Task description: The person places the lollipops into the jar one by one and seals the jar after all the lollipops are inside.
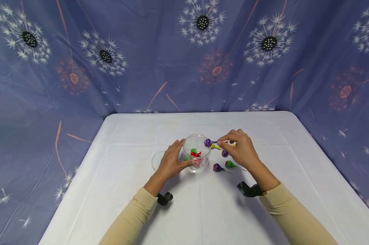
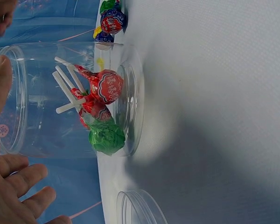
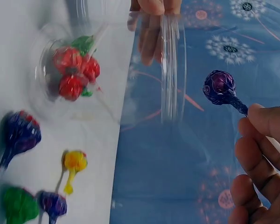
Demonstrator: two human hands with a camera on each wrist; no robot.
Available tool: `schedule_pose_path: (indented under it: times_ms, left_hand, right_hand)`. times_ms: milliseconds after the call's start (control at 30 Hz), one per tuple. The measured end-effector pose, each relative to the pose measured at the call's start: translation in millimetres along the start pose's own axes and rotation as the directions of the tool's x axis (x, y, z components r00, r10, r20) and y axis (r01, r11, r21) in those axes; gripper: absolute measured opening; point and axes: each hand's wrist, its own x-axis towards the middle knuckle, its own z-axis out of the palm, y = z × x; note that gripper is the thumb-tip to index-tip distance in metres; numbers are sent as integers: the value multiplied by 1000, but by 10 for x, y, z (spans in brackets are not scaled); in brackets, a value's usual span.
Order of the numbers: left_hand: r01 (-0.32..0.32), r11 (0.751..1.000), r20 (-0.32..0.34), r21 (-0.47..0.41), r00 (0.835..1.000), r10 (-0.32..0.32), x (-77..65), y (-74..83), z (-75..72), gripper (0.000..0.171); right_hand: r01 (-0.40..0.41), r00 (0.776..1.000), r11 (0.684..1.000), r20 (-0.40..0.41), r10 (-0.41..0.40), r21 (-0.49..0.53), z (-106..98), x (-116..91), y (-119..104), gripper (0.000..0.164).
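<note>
My left hand is around the upper part of a clear plastic jar, its thumb on the near side near the rim and its fingers at the left and back. Red lollipops and green ones lie at the jar's bottom, white sticks pointing upward. With thumb and fingertips, my right hand pinches a purple-wrapped lollipop by its stick end. The candy head is beside the jar's open rim, above the table, and overlaps the rim's right edge in the head view.
Right of the jar, several loose lollipops lie on the white table: dark blue, green, yellow and purple. A clear round lid lies left of the jar, partly behind my left hand. Patterned blue cloth hangs behind the table.
</note>
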Motion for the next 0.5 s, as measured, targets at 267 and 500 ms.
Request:
schedule_pose_path:
  times_ms: [267,500]
  left_hand:
    - [-26,999,-26,-21,999,25,8,6,3,94]
    - [-24,999,-36,-35,999,23,6,-15,5,94]
  right_hand:
    - [30,995,1000,94,-29,-8,251,180,-87,9]
    - [53,987,997,153,-43,-60,506,275,-127,7]
